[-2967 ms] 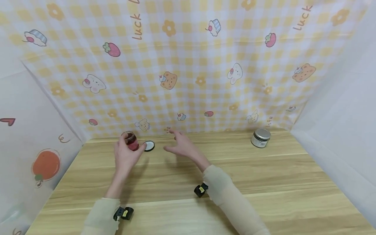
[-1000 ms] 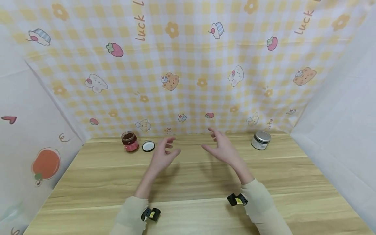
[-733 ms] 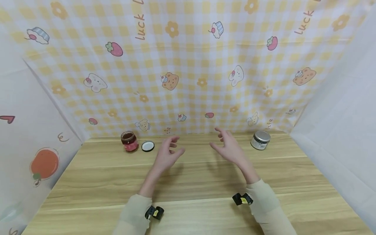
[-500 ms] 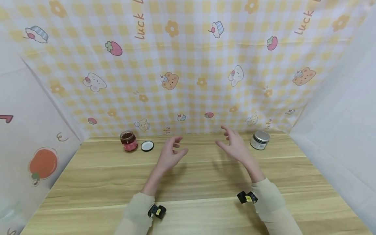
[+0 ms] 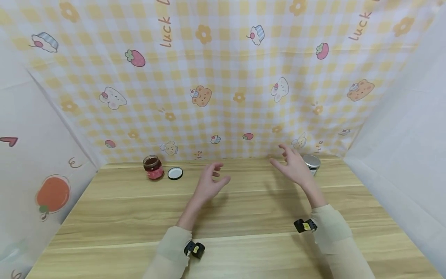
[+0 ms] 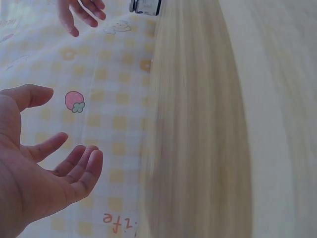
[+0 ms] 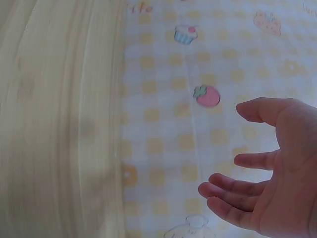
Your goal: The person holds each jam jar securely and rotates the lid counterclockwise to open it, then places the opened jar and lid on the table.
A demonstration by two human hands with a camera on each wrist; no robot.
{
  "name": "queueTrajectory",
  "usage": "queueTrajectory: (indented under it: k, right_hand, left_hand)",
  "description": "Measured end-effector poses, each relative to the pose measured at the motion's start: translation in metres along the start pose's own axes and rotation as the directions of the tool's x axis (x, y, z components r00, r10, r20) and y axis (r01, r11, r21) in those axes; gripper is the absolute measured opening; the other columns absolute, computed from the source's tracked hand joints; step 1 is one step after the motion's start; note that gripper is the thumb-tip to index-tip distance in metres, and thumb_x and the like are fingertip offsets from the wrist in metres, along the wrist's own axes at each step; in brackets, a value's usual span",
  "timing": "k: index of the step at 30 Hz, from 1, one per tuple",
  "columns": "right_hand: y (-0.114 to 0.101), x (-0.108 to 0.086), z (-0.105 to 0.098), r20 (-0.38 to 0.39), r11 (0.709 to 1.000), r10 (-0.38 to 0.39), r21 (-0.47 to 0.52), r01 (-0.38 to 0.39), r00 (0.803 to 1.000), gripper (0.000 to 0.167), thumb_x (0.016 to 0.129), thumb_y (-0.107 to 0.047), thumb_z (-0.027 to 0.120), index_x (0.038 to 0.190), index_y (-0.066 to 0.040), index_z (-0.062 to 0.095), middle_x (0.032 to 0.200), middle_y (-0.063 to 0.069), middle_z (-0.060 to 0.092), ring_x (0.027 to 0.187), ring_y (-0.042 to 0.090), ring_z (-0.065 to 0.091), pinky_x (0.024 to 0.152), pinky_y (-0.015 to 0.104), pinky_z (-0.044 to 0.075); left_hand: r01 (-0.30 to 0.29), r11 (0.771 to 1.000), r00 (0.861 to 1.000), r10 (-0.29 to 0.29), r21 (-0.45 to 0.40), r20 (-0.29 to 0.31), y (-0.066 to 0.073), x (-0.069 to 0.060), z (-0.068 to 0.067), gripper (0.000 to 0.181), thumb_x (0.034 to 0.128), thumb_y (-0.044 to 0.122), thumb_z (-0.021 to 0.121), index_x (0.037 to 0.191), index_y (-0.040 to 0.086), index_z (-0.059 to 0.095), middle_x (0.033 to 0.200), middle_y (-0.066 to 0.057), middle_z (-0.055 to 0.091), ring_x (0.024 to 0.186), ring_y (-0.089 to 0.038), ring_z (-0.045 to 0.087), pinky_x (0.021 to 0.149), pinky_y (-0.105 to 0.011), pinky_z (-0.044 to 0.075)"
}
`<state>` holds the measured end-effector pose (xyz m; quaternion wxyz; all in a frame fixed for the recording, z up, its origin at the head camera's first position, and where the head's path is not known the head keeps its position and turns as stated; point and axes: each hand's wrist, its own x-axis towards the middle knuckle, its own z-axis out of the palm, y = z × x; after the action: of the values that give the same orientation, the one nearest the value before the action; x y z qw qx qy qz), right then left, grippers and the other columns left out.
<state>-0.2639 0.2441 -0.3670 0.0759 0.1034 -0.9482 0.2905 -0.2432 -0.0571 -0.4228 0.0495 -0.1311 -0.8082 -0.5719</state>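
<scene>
My right hand (image 5: 292, 166) is raised over the table's back right, fingers parted and holding nothing. It partly covers a jar with a silver lid (image 5: 311, 160) just behind it. Over the middle, my left hand (image 5: 209, 184) hovers with loosely bent fingers and nothing in them. Left of it a dark-rimmed lid (image 5: 175, 173) lies with its white inside up, beside an upright jar without a lid (image 5: 153, 167) that has dark red contents and a pink label. The left wrist view shows part of the silver-lidded jar (image 6: 147, 6) near the top.
The wooden table (image 5: 240, 217) meets a yellow checked cloth (image 5: 223, 77) hanging along its back edge. Pale sheets hang at both sides, the left one (image 5: 28, 116) with printed pictures. Each forearm wears a small black device at the sleeve.
My left hand has left the open jar and moved right to the middle. My right hand has moved right as well, from the middle to the silver-lidded jar, now partly covering it.
</scene>
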Motion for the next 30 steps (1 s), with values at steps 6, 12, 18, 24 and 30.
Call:
queueTrajectory:
  k: [6, 12, 18, 24, 30]
  right_hand:
    - [0.016, 0.001, -0.007, -0.013, 0.999, 0.037, -0.012, -0.037, 0.999, 0.075, 0.101, -0.046, 0.057, 0.151, 0.005, 0.034, 0.131, 0.038, 0.047, 0.115, 0.048, 0.053, 0.086, 0.061, 0.048]
    - [0.033, 0.003, -0.014, -0.025, 0.996, 0.088, -0.028, -0.089, 0.996, 0.076, 0.100, -0.046, 0.057, 0.152, 0.004, 0.033, 0.129, 0.039, 0.047, 0.116, 0.050, 0.049, 0.085, 0.063, 0.046]
    - [0.048, 0.003, -0.021, -0.010, 0.990, 0.135, -0.031, -0.135, 0.991, 0.078, 0.101, -0.043, 0.058, 0.152, 0.009, 0.029, 0.132, 0.043, 0.037, 0.112, 0.052, 0.046, 0.087, 0.065, 0.043]
    - [0.064, 0.004, -0.027, 0.022, 0.975, 0.216, -0.063, -0.214, 0.976, 0.084, 0.100, -0.049, 0.055, 0.152, 0.010, 0.024, 0.143, 0.051, 0.020, 0.124, 0.065, 0.035, 0.093, 0.074, 0.039]
    - [0.078, 0.003, -0.030, -0.007, 0.955, 0.263, -0.137, -0.262, 0.965, 0.087, 0.098, -0.052, 0.056, 0.151, 0.009, 0.024, 0.140, 0.052, 0.021, 0.116, 0.066, 0.041, 0.089, 0.071, 0.043]
  left_hand:
    - [0.010, 1.000, 1.000, -0.010, -0.004, 0.011, 0.000, 0.003, 0.007, 0.049, 0.0911, 0.017, 0.074, 0.135, 0.004, 0.056, 0.128, -0.018, 0.052, 0.115, -0.041, 0.054, 0.093, -0.049, 0.051]
    - [0.028, 1.000, 0.999, -0.028, 0.002, 0.043, 0.004, 0.003, 0.014, 0.051, 0.0917, 0.023, 0.073, 0.136, 0.006, 0.055, 0.130, -0.016, 0.051, 0.115, -0.038, 0.054, 0.090, -0.046, 0.050]
    - [0.040, 0.999, 0.997, -0.038, -0.017, 0.067, 0.004, 0.006, 0.022, 0.053, 0.0909, 0.023, 0.073, 0.137, 0.006, 0.054, 0.130, -0.016, 0.051, 0.115, -0.038, 0.054, 0.090, -0.045, 0.050]
    - [0.049, 0.998, 0.994, -0.046, -0.035, 0.096, 0.003, 0.011, 0.031, 0.052, 0.0922, 0.022, 0.072, 0.138, 0.005, 0.053, 0.131, -0.020, 0.051, 0.116, -0.040, 0.055, 0.092, -0.046, 0.050]
    - [0.045, 0.998, 0.994, -0.039, -0.052, 0.103, 0.005, 0.016, 0.042, 0.051, 0.0915, 0.022, 0.072, 0.136, 0.005, 0.054, 0.128, -0.017, 0.054, 0.114, -0.039, 0.057, 0.092, -0.046, 0.050]
